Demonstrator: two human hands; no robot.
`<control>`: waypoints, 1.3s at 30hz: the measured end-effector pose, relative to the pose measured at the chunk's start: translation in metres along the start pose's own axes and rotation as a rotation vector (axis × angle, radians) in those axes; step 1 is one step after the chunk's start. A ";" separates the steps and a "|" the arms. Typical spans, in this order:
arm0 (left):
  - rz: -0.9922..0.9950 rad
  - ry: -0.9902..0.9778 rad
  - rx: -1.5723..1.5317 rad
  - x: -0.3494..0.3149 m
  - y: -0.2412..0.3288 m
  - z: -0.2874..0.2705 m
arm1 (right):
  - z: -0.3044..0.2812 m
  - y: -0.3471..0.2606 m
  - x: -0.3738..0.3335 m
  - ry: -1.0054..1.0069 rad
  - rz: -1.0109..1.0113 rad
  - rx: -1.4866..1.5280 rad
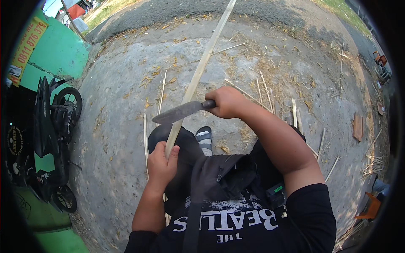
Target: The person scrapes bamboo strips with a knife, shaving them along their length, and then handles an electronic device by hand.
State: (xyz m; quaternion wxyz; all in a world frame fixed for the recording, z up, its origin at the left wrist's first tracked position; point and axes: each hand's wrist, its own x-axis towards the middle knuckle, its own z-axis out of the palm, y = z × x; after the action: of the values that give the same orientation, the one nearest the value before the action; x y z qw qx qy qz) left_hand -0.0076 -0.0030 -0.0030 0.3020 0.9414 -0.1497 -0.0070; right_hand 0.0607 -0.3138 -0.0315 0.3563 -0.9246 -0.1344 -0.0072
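My left hand (161, 163) is closed around the near end of a long pale strip (198, 72), which looks like split bamboo. From there the strip slants up and away, past the top of the view. In my right hand (228, 102) is the dark handle of a machete-like knife (179, 112) with a broad grey blade. The blade points left and lies across the strip, a little beyond my left hand. Whether its edge bites into the strip, I cannot tell.
Thin strips (265, 90) and shavings lie scattered on the concrete ground (122, 84). A black motorcycle (52, 122) stands at the left by a green wall (63, 52). My sandalled foot (205, 139) is below the knife. A brick-coloured block (357, 127) and an orange object (370, 205) are at the right.
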 end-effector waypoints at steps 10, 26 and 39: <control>0.000 0.013 0.011 0.003 0.004 -0.004 | 0.009 -0.027 0.001 -0.237 0.047 -0.070; 0.102 0.068 0.104 0.010 0.002 0.004 | -0.016 0.011 0.009 -0.152 0.187 -0.060; 0.122 0.123 0.111 0.007 -0.001 0.010 | -0.005 0.013 0.008 -0.031 0.182 -0.107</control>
State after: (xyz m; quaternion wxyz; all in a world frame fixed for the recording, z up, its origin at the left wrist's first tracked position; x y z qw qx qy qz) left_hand -0.0017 -0.0100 -0.0114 0.2578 0.9446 -0.1879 0.0774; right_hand 0.0724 -0.3242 -0.0349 0.3033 -0.9508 -0.0546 0.0324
